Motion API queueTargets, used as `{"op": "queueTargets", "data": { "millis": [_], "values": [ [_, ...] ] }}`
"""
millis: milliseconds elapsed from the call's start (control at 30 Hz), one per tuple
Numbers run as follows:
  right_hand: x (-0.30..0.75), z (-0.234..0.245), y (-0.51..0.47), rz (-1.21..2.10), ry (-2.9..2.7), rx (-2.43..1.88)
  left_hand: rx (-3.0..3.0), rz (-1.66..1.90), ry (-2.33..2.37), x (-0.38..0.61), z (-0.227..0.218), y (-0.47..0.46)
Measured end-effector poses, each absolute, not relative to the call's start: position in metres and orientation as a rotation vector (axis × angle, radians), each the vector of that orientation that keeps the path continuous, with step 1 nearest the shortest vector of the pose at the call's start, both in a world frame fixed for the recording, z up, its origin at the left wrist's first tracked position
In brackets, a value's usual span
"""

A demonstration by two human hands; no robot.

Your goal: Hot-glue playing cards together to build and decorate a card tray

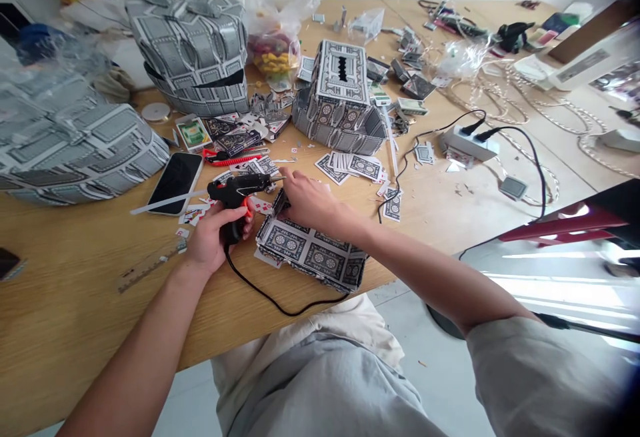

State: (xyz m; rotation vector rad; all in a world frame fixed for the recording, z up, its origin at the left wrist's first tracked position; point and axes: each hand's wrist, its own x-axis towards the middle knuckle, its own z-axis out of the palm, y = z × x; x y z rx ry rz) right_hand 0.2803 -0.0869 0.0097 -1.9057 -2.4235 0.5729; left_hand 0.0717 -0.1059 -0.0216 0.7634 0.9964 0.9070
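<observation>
Holding black glue gun (235, 187) in left hand (213, 235), with right hand (306, 198), of unclear grip, over playing-card box (324, 260); possibly burning right fingertips (284, 172) upon any slip, given closeness to nozzle (277, 179).

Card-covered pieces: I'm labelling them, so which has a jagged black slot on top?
The box beyond the right hand; no other piece shows such a slot.

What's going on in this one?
A person's left hand grips a black glue gun, with a pale glue stick jutting from its back. The right hand is at one end of a shallow card-covered tray, close to the nozzle. Beyond stands a slotted card-covered box, loose cards before it.
</observation>
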Motion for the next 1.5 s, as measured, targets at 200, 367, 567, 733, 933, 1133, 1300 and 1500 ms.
{"op": "queueTargets", "data": {
  "millis": [200,367,567,733,933,1133,1300,1500],
  "values": [
    [0.283,0.006,-0.083,0.598,-2.452,-1.872,0.767,0.910,0.984,0.072,-0.019,-0.105],
    [0.283,0.003,-0.078,0.619,-2.472,-1.851,0.777,0.912,0.990,0.073,-0.021,-0.105],
    [0.283,0.003,-0.078,0.597,-2.491,-1.856,0.752,0.911,0.993,0.074,-0.021,-0.106],
    [0.283,0.005,-0.081,0.586,-2.490,-1.878,0.697,0.914,0.888,0.073,-0.021,-0.104],
    [0.282,0.006,-0.080,0.591,-2.489,-1.933,0.613,0.967,0.771,0.072,-0.020,-0.102],
    [0.282,0.007,-0.080,0.586,-2.494,-1.931,0.591,0.978,0.768,0.071,-0.020,-0.102],
    [0.287,0.013,-0.081,0.611,-2.526,-1.859,0.611,1.000,0.745,0.069,-0.021,-0.102],
    [0.287,0.018,-0.076,0.625,-2.539,-1.890,0.589,0.995,0.752,0.069,-0.024,-0.101]
  ]
}}
